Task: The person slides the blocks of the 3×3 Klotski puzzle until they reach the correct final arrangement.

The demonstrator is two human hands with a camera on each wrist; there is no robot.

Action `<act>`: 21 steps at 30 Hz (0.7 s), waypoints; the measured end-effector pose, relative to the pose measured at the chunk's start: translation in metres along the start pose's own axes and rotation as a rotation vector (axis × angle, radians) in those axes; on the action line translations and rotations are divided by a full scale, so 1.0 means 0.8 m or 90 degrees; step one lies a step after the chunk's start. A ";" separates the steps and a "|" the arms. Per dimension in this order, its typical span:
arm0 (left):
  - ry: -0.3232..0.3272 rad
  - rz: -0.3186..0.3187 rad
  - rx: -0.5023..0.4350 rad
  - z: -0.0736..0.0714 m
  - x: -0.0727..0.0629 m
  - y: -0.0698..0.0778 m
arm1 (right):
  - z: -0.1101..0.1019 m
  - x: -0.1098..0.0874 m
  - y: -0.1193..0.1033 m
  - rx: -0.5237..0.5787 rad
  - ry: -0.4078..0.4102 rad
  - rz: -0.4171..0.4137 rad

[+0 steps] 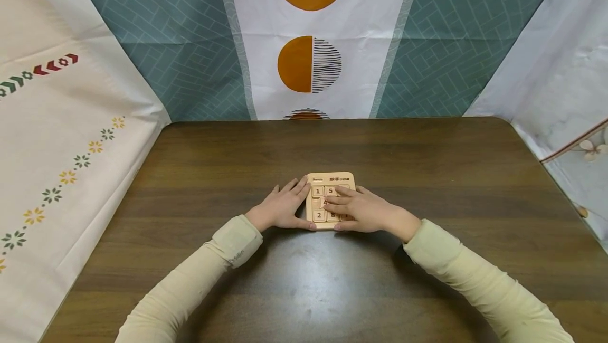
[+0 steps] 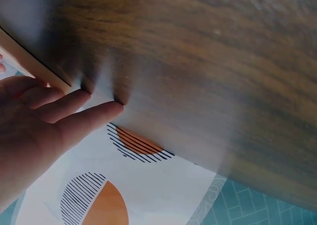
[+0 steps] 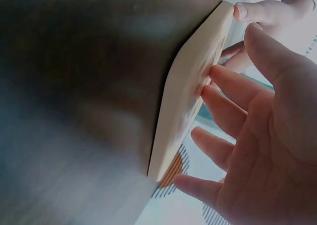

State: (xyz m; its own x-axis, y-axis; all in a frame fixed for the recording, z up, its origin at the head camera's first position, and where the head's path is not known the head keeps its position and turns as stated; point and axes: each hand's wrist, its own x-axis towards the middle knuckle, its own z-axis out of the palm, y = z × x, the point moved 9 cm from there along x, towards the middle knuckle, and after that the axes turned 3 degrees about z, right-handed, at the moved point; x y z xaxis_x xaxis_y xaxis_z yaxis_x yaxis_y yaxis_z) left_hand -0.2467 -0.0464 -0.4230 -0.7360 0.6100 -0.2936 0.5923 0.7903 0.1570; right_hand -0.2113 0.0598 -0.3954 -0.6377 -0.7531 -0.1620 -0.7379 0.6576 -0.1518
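A pale wooden number slide puzzle (image 1: 309, 203) lies flat on the table, with tiles 1 (image 1: 317, 191), 5 (image 1: 330, 190), 2 (image 1: 319, 215) and 8 (image 1: 333, 215) visible. Tile 4 is partly covered by fingers. My left hand (image 1: 283, 207) rests along the puzzle's left side, thumb at the lower left corner and index finger near the upper left. Its outer fingers are extended in the left wrist view. My right hand (image 1: 368, 209) reaches over the right-hand tiles with spread fingers; in the right wrist view two fingertips touch the puzzle's top. The tiles beneath are mostly hidden.
The brown wooden table (image 1: 214, 163) reaches a back edge where a teal and white patterned cloth (image 1: 185, 42) hangs. An embroidered cream cloth (image 1: 71, 137) borders the left side, and a pale cloth (image 1: 560, 95) the right.
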 end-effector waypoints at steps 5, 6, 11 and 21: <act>-0.002 -0.001 -0.001 0.000 -0.001 0.000 | -0.001 -0.006 0.006 0.008 -0.009 0.014; -0.002 -0.002 0.000 0.000 -0.001 0.000 | -0.002 -0.007 0.007 0.010 -0.010 0.016; -0.003 -0.004 -0.002 0.001 0.000 -0.001 | -0.002 -0.011 0.009 0.009 -0.009 0.014; -0.002 -0.005 0.002 0.001 0.001 -0.002 | -0.002 -0.010 -0.018 -0.012 0.014 -0.032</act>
State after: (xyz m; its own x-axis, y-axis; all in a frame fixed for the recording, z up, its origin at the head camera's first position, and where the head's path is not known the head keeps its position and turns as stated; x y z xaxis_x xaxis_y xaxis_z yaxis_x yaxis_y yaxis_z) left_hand -0.2475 -0.0473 -0.4241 -0.7394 0.6037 -0.2979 0.5880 0.7947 0.1511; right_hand -0.1960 0.0562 -0.3901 -0.6038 -0.7859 -0.1334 -0.7733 0.6181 -0.1413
